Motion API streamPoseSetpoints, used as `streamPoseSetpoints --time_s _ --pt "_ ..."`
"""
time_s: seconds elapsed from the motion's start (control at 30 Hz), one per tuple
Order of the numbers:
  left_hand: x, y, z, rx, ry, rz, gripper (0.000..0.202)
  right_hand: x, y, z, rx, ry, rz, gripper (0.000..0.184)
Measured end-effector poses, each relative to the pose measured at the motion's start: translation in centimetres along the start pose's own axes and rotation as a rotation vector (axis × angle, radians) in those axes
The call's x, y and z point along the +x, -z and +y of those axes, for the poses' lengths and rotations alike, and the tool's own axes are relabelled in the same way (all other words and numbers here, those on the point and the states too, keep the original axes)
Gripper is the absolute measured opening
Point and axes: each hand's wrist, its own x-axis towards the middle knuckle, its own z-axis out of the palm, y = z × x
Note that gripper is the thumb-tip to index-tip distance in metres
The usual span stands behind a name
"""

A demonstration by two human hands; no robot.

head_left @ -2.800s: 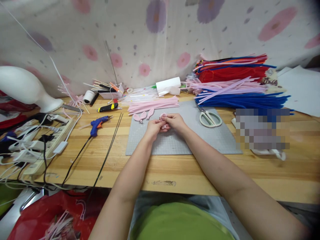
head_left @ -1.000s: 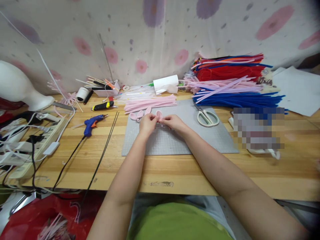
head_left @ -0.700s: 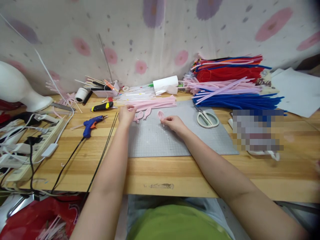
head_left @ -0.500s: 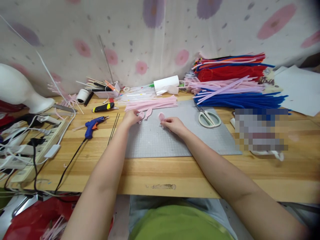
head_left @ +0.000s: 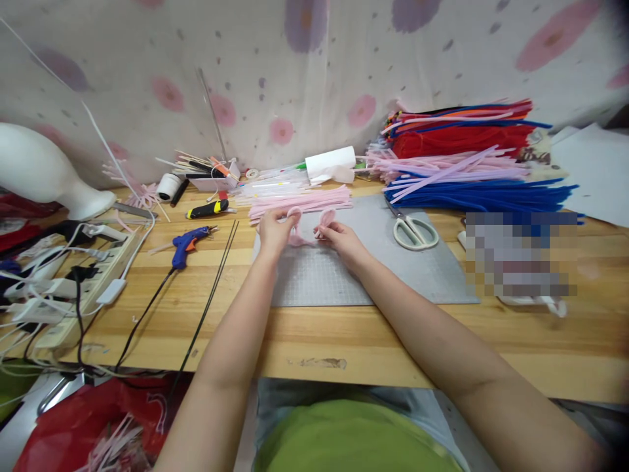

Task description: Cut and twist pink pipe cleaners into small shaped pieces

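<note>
My left hand [head_left: 272, 231] is closed on several pink pipe-cleaner loops [head_left: 295, 226], lifted just above the far part of the grey cutting mat [head_left: 344, 275]. My right hand [head_left: 344, 237] pinches another pink loop [head_left: 325, 221] a short way to the right of them. The two hands sit close together, fingertips nearly meeting. A bundle of straight pink pipe cleaners [head_left: 304, 200] lies just beyond the hands at the mat's far edge.
White-handled scissors [head_left: 415, 233] lie on the mat to the right. Stacks of blue, pink and red pipe cleaners [head_left: 466, 164] fill the back right. A blue glue gun [head_left: 189, 239], a yellow-black utility knife [head_left: 209, 210], thin black wires [head_left: 211, 295] and a power strip [head_left: 73, 282] lie left.
My left hand reached left to the loops lying on the mat, took them up and brought them back beside my right hand, which kept its loop.
</note>
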Motion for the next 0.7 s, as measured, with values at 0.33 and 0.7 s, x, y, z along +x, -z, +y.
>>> streamPoseSetpoints --time_s 0.33,0.7 --pt "-3.8 -2.7 0.8 0.069 0.103 0.048 0.027 -1.1 -1.3 0.2 0.098 -0.112 -0.060 0.017" --pt "-2.3 -1.7 -0.6 -0.415 0.170 -0.127 0.034 -0.6 -0.3 0.3 -0.035 -0.185 -0.084 0.015"
